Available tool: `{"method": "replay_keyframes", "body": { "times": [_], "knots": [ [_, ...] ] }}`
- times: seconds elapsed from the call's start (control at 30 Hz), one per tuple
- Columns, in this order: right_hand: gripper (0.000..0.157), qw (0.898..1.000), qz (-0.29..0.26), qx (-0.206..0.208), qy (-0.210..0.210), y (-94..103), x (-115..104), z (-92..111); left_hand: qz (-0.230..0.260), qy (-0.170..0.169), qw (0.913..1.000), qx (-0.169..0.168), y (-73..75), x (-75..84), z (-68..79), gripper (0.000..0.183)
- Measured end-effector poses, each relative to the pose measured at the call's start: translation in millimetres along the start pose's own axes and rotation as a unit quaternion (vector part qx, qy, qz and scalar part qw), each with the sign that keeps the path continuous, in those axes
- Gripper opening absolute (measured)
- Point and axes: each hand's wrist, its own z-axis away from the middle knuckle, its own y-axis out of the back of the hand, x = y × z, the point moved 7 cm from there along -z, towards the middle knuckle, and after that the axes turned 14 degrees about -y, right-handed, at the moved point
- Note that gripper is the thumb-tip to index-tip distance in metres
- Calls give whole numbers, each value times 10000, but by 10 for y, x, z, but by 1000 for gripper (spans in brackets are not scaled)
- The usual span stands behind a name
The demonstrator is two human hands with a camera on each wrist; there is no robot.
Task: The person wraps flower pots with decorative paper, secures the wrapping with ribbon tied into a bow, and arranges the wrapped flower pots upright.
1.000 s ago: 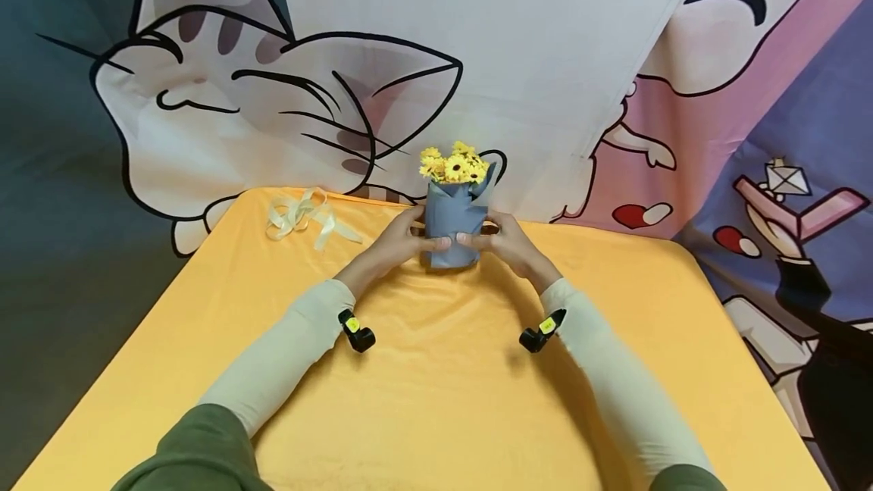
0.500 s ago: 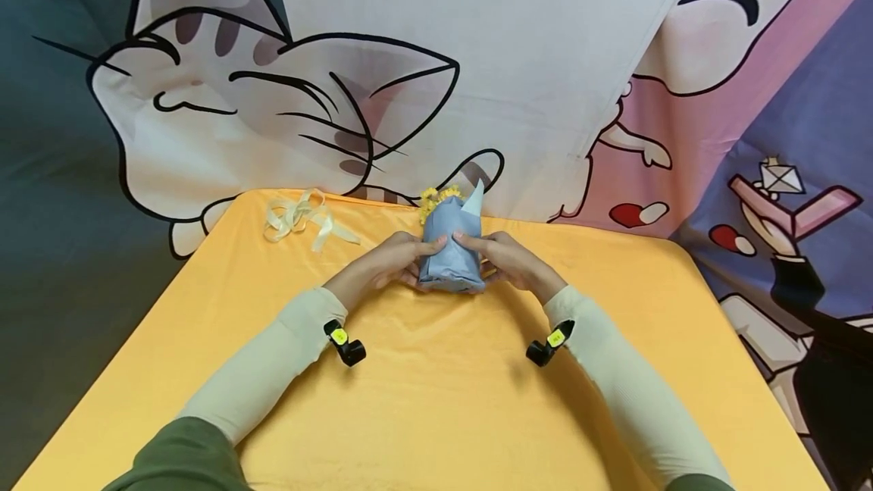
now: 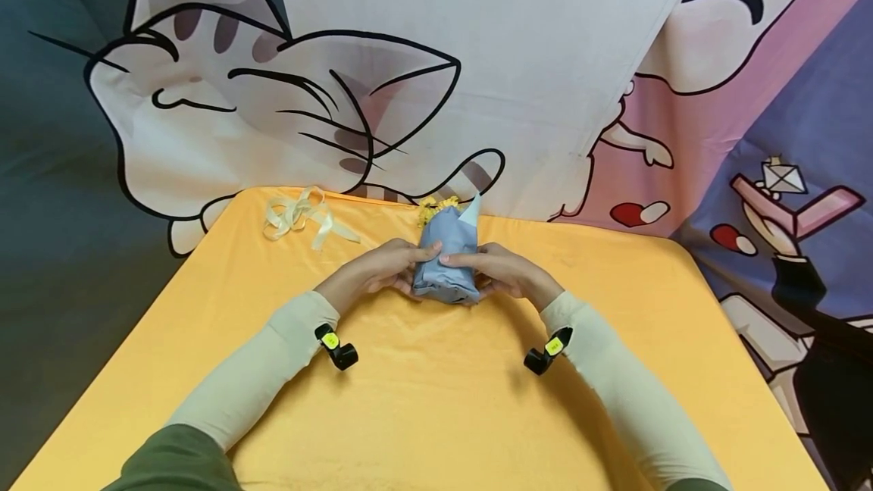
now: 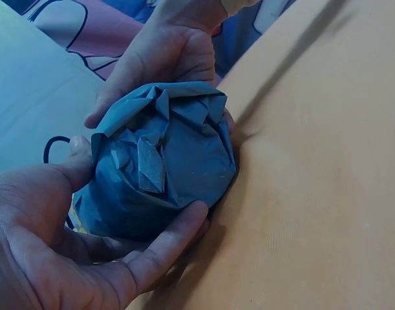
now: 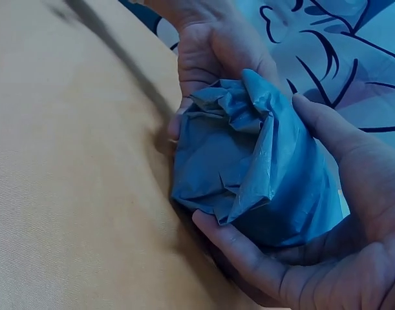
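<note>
Two pale sleeves (image 3: 252,373) extending from green cuffs (image 3: 173,461), a black camera (image 3: 344,357) at each wrist. Past these, at the far half of the yellow bench (image 3: 436,415), a bouquet (image 3: 449,237) in blue wrap (image 3: 446,279), clasped from both sides: left grip (image 3: 385,262) and right grip (image 3: 505,270) curled round it, thumbs close together on the upper face, a finger of each on the rim of the base (image 4: 194,152). Contact with bench impossible to tell. Long axis running near to far, tipped away; crumpled, folded base facing back toward the sleeves, yellow flowers (image 3: 430,212) pointing to the far edge, a paper corner (image 3: 471,212) jutting beside them. Farther left, loose ribbon (image 3: 296,214) near that edge. Behind, a cat backdrop (image 3: 204,123).
</note>
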Motion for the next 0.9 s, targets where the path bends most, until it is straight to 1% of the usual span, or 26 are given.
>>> {"method": "replay_keyframes", "body": {
  "times": [0.23, 0.3, 0.47, 0.57, 0.67, 0.8, 0.9],
  "knots": [
    [65, 9998, 145, 91, -96, -41, 8, 40, -13, 90, 9997, -218, -22, 1, 37, 66],
    [68, 9997, 178, 116, -144, -49, 2, 49, -11, 114, 9997, -220, -25, 13, 47, 65],
    [72, 9996, 190, 19, -205, -90, -30, 53, 67, 160, 9997, -184, -29, 26, 66, 64],
    [72, 9996, 147, -46, -239, -108, -31, 58, 184, 196, 9995, -172, -37, 17, 77, 62],
    [72, 9997, 124, -19, -223, -107, -27, 73, 244, 200, 9994, -160, -44, 12, 78, 61],
    [74, 9998, 60, 108, -151, -98, -28, 100, 132, 148, 9997, -167, -52, 28, 72, 63],
    [76, 9998, -41, 166, -135, -94, -20, 102, -68, 173, 9997, -182, -52, 45, 81, 65]
  ]
}}
